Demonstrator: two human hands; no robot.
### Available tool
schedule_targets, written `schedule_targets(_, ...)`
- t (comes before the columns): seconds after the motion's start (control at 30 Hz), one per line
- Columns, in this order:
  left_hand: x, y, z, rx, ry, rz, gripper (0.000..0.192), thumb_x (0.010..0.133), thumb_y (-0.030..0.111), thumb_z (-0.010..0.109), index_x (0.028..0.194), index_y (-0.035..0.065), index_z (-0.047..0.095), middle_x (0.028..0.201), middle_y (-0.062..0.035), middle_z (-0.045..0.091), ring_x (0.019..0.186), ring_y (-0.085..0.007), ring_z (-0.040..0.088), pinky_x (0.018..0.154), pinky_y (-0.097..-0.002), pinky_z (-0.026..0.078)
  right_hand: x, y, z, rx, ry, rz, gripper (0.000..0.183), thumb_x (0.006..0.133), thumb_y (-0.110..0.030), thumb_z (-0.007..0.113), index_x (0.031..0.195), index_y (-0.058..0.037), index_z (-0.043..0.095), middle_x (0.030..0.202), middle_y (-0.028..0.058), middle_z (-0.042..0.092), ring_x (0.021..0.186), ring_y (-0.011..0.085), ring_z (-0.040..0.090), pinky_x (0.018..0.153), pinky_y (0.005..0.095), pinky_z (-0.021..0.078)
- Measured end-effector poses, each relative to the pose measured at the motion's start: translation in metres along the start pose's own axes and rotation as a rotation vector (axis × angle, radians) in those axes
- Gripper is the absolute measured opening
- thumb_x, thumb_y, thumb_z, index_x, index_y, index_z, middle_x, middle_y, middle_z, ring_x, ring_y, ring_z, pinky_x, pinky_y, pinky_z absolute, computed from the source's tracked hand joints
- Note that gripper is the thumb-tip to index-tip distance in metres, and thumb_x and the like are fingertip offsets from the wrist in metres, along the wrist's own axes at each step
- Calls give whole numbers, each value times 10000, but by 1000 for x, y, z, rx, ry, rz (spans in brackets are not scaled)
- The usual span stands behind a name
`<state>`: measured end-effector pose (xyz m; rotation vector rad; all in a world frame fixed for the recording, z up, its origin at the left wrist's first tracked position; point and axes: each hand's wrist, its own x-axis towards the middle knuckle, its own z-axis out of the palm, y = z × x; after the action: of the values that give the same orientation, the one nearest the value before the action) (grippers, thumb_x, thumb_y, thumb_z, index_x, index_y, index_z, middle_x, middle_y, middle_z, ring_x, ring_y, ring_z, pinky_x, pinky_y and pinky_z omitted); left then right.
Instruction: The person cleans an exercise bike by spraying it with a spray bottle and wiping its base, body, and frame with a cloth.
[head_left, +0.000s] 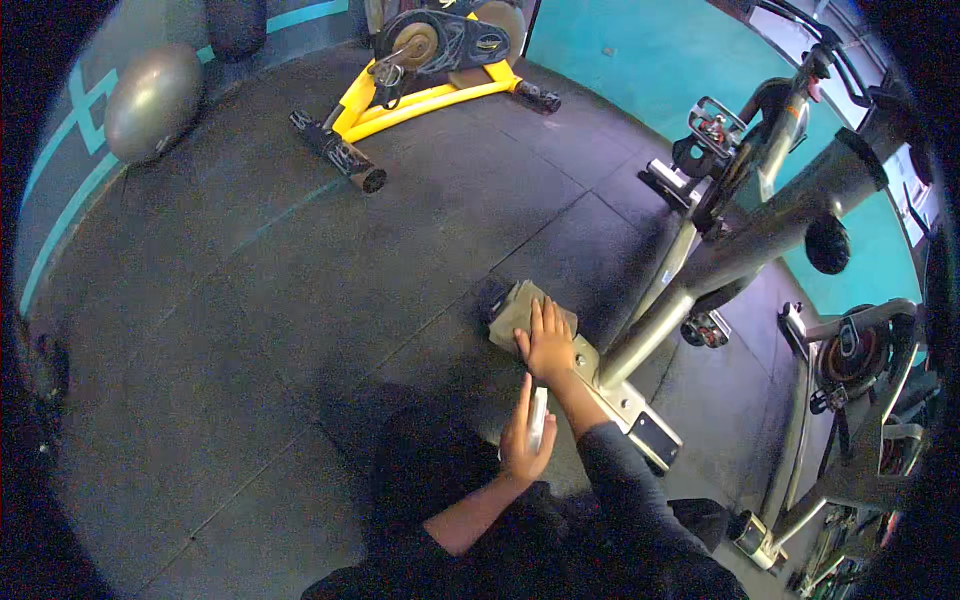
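Note:
My right hand (551, 345) lies with its fingers spread over a grey-brown cloth (517, 311), pressed against the end of the base bar of a grey exercise bike (626, 405). The cloth hides that end of the bar. Just below, my left hand (525, 446) is around a pale, shiny object (538, 420) between thumb and fingers; what it is cannot be made out. Bolts show on the bar's metal plate, and a black cap covers its other end.
A yellow exercise bike (435, 101) stands ahead on the black tile floor (300, 247). A grey exercise ball (155, 103) rests by the left wall. More exercise bikes (851, 352) stand at the right, near a teal wall (600, 56).

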<state>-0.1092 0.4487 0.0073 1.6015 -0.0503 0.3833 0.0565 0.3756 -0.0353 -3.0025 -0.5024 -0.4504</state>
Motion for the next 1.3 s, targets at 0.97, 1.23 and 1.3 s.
schedule_targets(0.97,4,9,6,109,-38,16,599,826,113,521,1336,-28,240,987,-206,570,753,-316,567,717,-393,445,71,15,-8,293,-407,416,639,866,-550,217,1187,-53,459,1097,224,552,1030,381,519,877,434,401)
schedule_targets(1.23,-3,7,1,-41,3,-33,620,839,99,542,1370,49,226,820,-71,554,748,-157,550,723,-289,465,-15,3,-4,-37,50,-29,570,867,-410,365,1351,-121,281,1379,167,290,1236,331,320,993,471,267)
schedule_targets(1.3,-3,12,2,-24,1,3,605,839,97,543,1360,36,243,833,-76,560,751,-162,552,725,-294,465,-38,8,5,-173,118,-69,586,846,-388,409,1358,-138,273,1394,150,273,1259,317,298,1005,468,256)
